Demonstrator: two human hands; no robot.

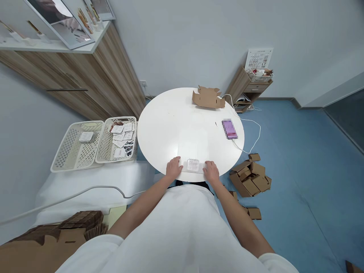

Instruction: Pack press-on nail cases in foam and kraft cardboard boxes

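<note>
A small clear plastic box lies near the front edge of the white table, on a thin translucent plastic sheet. My left hand is at the sheet's front left corner, its thumb and fingers bent over the edge. On the opposite side, my right hand has its fingertips at the sheet's front right edge. The box sits between the two hands, apart from both. What lies inside the box is too small to make out.
The round white table bears an unfolded cardboard box and a blurred purple phone-like object with a white cable. White baskets with cards stand at the left. Flattened cardboard lies on the floor at the right.
</note>
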